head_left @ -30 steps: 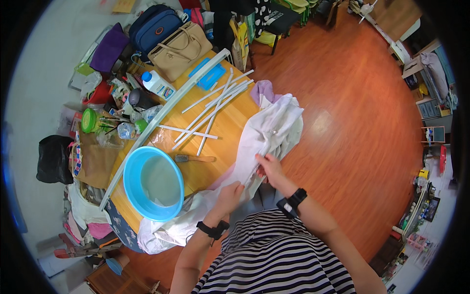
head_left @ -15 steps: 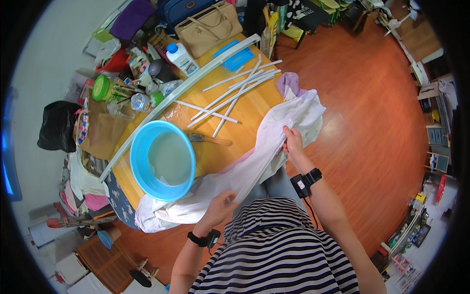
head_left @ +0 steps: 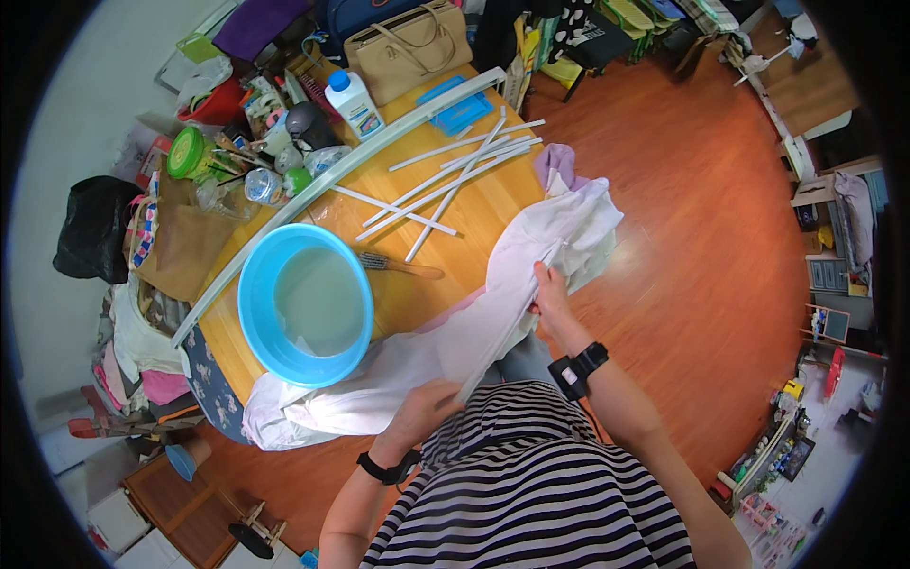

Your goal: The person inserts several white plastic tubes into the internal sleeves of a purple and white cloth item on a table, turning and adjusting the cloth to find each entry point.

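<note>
A long white cloth (head_left: 445,353) with pale purple parts lies bunched along the near edge of the table, and part of it hangs over that edge. My right hand (head_left: 553,296) is closed on the cloth's near edge, fingers pinching a fold. Close to my body, my left hand (head_left: 420,417) is closed on the other end of this edge, which runs taut between both hands. A light blue basin (head_left: 248,308) holding cloudy water stands left of the hands, against the cloth. Beyond the cloth, a wooden-handled brush (head_left: 412,269) rests beside the basin.
Several thin white strips (head_left: 445,194) lie crossed on the wooden table (head_left: 464,256). A long pale rail (head_left: 332,176) spans it diagonally. Behind it stand a white bottle (head_left: 355,106) with a blue cap, a beige handbag (head_left: 408,55) and jars. A blue plastic tray (head_left: 453,106) sits nearby.
My left hand has moved slightly right and closed on the cloth's edge. My right hand keeps its grip on the cloth. The whole view has shifted a little.
</note>
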